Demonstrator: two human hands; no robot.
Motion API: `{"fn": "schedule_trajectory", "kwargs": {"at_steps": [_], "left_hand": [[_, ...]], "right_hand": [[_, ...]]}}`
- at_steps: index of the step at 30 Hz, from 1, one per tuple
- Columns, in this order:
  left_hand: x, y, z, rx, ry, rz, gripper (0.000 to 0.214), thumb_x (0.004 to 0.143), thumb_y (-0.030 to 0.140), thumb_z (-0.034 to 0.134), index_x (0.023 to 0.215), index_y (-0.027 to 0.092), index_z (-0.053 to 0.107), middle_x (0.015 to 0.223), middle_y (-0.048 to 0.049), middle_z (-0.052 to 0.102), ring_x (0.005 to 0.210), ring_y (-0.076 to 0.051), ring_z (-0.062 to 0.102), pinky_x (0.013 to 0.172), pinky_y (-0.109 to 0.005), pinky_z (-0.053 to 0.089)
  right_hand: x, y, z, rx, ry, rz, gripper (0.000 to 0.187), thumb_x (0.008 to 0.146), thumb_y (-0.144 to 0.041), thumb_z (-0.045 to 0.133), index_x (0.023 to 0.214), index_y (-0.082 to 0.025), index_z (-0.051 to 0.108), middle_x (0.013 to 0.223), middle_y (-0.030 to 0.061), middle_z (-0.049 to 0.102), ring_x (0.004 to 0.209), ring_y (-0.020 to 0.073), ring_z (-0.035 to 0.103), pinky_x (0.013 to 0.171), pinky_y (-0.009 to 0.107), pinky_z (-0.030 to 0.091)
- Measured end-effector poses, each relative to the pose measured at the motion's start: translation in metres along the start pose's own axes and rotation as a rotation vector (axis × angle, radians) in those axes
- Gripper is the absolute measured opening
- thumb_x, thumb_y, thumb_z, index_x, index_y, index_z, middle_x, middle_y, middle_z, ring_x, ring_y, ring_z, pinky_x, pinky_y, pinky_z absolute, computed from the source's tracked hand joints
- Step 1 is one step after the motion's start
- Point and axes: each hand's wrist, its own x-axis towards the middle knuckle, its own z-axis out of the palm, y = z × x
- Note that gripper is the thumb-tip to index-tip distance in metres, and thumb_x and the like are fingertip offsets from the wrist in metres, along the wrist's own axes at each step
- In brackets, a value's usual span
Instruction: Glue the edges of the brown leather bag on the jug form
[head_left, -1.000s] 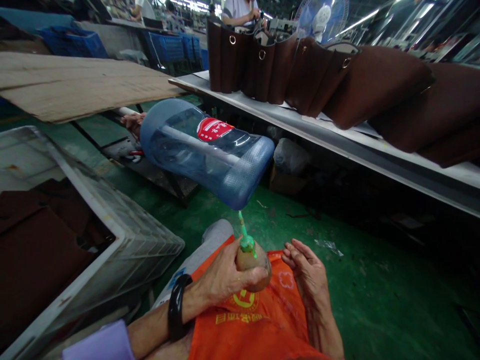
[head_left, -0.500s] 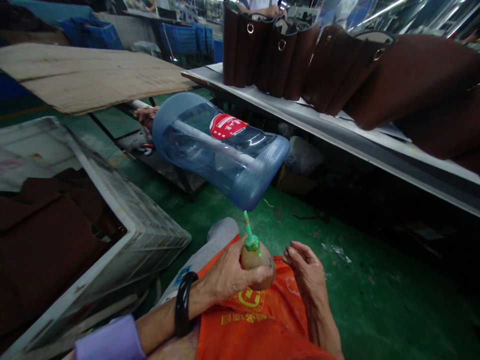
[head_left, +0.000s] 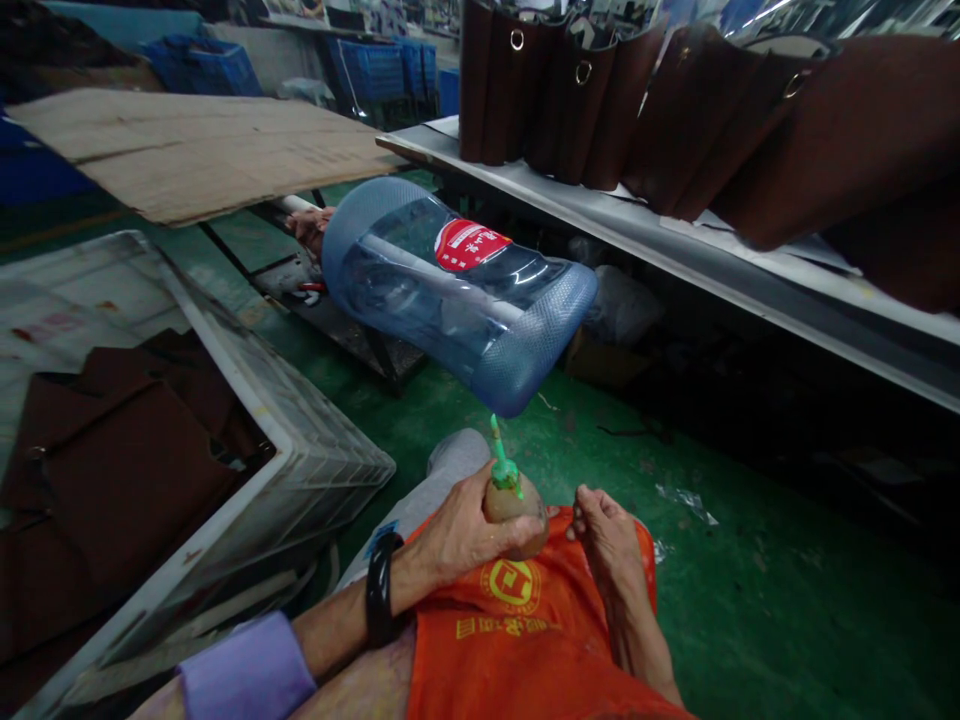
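My left hand (head_left: 465,530), with a black bangle at its wrist, is wrapped round a small rounded squeeze bottle (head_left: 517,508). The bottle is a cloudy brownish colour, and its green nozzle (head_left: 504,465) points up. My right hand (head_left: 604,525) is held apart to the right, above the orange apron (head_left: 540,640). Its fingers are curled in towards the thumb; whether anything small is between them I cannot make out. Just beyond the nozzle, a large blue water jug (head_left: 420,285) with a red label lies on its side, tilted.
On the left stands a whitish plastic crate (head_left: 300,450) holding brown leather-like pieces (head_left: 112,470). Brown bags (head_left: 570,100) line a long table (head_left: 675,270) at the right. Cardboard (head_left: 202,140) covers a stand behind the crate. A clear plastic scrap (head_left: 686,503) lies on the green floor.
The whole view has shifted slightly, so most things sit a little further right. My right hand's fingers are curled more tightly. My left hand keeps its hold on the squeeze bottle.
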Motion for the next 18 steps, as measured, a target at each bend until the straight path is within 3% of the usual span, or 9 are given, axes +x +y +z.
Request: {"fn": "schedule_trajectory", "kwargs": {"at_steps": [4, 7, 9, 13, 14, 16, 17, 18], "left_hand": [[0.001, -0.001, 0.001, 0.019, 0.008, 0.007, 0.029, 0.078, 0.037, 0.067, 0.096, 0.016, 0.056, 0.086, 0.0017, 0.060, 0.076, -0.013, 0.053, 0.071, -0.024, 0.045], [0.001, -0.001, 0.000, 0.070, 0.044, -0.025, 0.031, 0.078, 0.037, 0.066, 0.099, 0.016, 0.056, 0.088, 0.0007, 0.060, 0.078, -0.014, 0.054, 0.073, -0.025, 0.046], [0.000, -0.001, -0.001, 0.075, 0.037, -0.031, 0.034, 0.078, 0.040, 0.065, 0.100, 0.016, 0.056, 0.090, -0.0008, 0.061, 0.080, -0.015, 0.055, 0.074, -0.027, 0.047], [-0.003, 0.001, 0.000, 0.006, 0.048, 0.005, 0.033, 0.074, 0.040, 0.066, 0.094, 0.015, 0.057, 0.087, -0.0018, 0.061, 0.077, -0.016, 0.055, 0.071, -0.027, 0.046], [-0.004, 0.001, 0.000, -0.033, 0.058, 0.006, 0.031, 0.073, 0.038, 0.066, 0.093, 0.015, 0.057, 0.085, -0.0015, 0.061, 0.076, -0.015, 0.055, 0.070, -0.026, 0.046], [-0.005, -0.002, 0.003, -0.114, 0.068, 0.006, 0.028, 0.071, 0.033, 0.067, 0.090, 0.016, 0.056, 0.080, -0.0005, 0.060, 0.072, -0.014, 0.053, 0.064, -0.025, 0.044], [-0.004, -0.005, 0.004, -0.146, 0.068, 0.008, 0.028, 0.070, 0.033, 0.068, 0.090, 0.017, 0.056, 0.078, -0.0001, 0.059, 0.069, -0.013, 0.051, 0.061, -0.024, 0.042], [-0.002, -0.008, 0.005, -0.163, 0.072, 0.016, 0.029, 0.070, 0.034, 0.070, 0.091, 0.018, 0.057, 0.077, 0.0002, 0.058, 0.068, -0.013, 0.050, 0.058, -0.024, 0.041]], "right_hand": [[-0.003, 0.002, 0.003, 0.085, 0.010, 0.039, 0.056, 0.063, -0.069, 0.078, 0.053, -0.020, 0.052, 0.046, -0.0052, 0.048, 0.039, 0.0090, 0.043, 0.041, 0.023, 0.039], [-0.003, -0.002, 0.005, 0.116, 0.013, 0.051, 0.049, 0.052, -0.056, 0.090, 0.072, -0.018, 0.065, 0.066, 0.0001, 0.065, 0.052, 0.0116, 0.055, 0.048, 0.024, 0.045], [-0.002, -0.005, 0.006, 0.111, 0.025, 0.045, 0.054, 0.045, -0.048, 0.094, 0.082, -0.018, 0.069, 0.072, 0.0012, 0.069, 0.049, 0.0097, 0.052, 0.045, 0.023, 0.041], [-0.001, -0.007, 0.003, 0.070, 0.029, 0.001, 0.045, 0.052, -0.051, 0.090, 0.059, -0.020, 0.059, 0.047, -0.0081, 0.048, 0.037, 0.0051, 0.033, 0.039, 0.021, 0.031], [-0.002, -0.006, 0.002, 0.051, 0.021, -0.015, 0.046, 0.053, -0.051, 0.090, 0.053, -0.020, 0.055, 0.044, -0.0083, 0.044, 0.038, 0.0060, 0.036, 0.041, 0.021, 0.034], [-0.004, 0.001, 0.001, 0.000, -0.008, -0.048, 0.041, 0.052, -0.045, 0.092, 0.054, -0.020, 0.060, 0.049, -0.0039, 0.054, 0.044, 0.0097, 0.049, 0.045, 0.021, 0.040], [-0.005, 0.006, 0.001, -0.031, -0.039, -0.063, 0.036, 0.049, -0.041, 0.094, 0.066, -0.021, 0.070, 0.061, 0.0006, 0.066, 0.056, 0.0150, 0.061, 0.051, 0.023, 0.046], [-0.006, 0.011, 0.003, -0.045, -0.084, -0.106, 0.044, 0.048, -0.041, 0.094, 0.084, -0.024, 0.076, 0.082, 0.0045, 0.074, 0.075, 0.0219, 0.070, 0.061, 0.026, 0.052]]}}
